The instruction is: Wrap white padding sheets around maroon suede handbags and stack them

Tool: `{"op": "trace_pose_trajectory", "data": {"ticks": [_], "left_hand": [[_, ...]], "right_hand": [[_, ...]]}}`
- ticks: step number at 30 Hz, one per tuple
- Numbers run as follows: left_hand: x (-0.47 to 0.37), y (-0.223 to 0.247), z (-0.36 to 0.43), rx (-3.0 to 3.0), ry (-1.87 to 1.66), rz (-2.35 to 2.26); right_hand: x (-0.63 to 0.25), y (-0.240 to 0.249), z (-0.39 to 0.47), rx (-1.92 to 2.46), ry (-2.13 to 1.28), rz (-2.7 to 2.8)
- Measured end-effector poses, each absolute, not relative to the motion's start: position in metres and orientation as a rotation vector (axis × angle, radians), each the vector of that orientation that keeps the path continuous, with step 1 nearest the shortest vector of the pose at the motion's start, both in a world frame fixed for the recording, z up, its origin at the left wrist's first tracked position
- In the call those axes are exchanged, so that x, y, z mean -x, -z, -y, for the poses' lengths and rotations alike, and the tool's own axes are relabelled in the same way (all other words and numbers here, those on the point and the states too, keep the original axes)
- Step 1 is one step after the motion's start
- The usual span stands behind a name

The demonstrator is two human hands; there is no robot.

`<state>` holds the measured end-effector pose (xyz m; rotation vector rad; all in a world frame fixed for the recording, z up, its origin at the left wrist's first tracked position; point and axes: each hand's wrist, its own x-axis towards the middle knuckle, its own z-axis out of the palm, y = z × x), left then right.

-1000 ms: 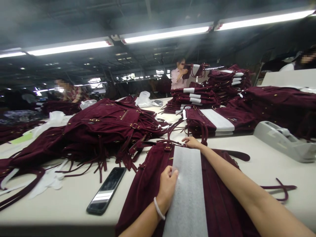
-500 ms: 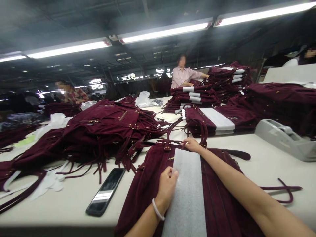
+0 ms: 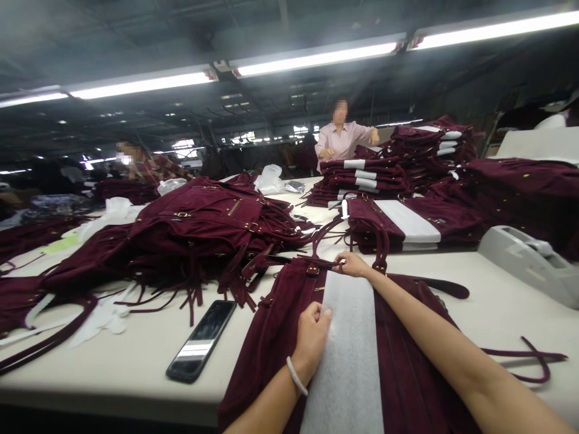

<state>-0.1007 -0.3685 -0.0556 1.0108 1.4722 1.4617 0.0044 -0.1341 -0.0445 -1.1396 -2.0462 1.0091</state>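
Note:
A burgundy handbag (image 3: 271,337) lies before me with its two looped handles at the far end. Down its middle runs a long white paper strip (image 3: 348,349). My left hand (image 3: 313,337), with a pale band at the wrist, is closed on the strip's left edge, thumb on top. At the bag's top opening my right hand (image 3: 353,265) pinches the edge between the handle bases, just beyond the strip's far end. Its fingertips are partly hidden by the hand itself.
A black phone (image 3: 201,340) lies left of the bag. Heaped burgundy bags (image 3: 194,223) stand behind it. A grey tape dispenser (image 3: 529,265) sits at right. Paper-banded bags (image 3: 407,220) are stacked beyond, near a co-worker in a pink shirt (image 3: 341,141). Another person (image 3: 149,166) is farther left.
The view has shifted slightly, so most things sit a little farther right. Both my hands keep their holds. The co-worker in pink has raised a hand off the bag stack.

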Motion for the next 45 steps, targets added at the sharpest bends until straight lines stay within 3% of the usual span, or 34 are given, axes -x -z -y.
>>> {"op": "trace_pose_trajectory", "data": {"ticks": [8, 17, 22, 28, 33, 45], "left_hand": [[0.102, 0.059, 0.367, -1.022, -1.487, -1.482], [0.102, 0.057, 0.368, -1.024, -1.503, -1.519], [0.102, 0.060, 0.366, -1.025, -1.503, -1.525], [0.102, 0.060, 0.365, -1.047, -1.503, -1.600], [0.102, 0.060, 0.366, -1.053, -1.522, -1.634], [0.099, 0.059, 0.370, -1.127, -1.466, -1.635]], "right_hand": [[-0.016, 0.045, 0.124, 1.252, -1.311, 1.324], [-0.040, 0.019, 0.115, 1.166, -1.325, 0.870], [-0.060, 0.011, 0.134, 1.192, -1.232, 0.992], [-0.071, -0.010, 0.175, 1.178, -0.464, 1.781], [-0.043, -0.008, 0.169, 1.327, -0.658, 2.056], [0.013, 0.025, 0.094, 1.869, -0.672, 2.085]]}}
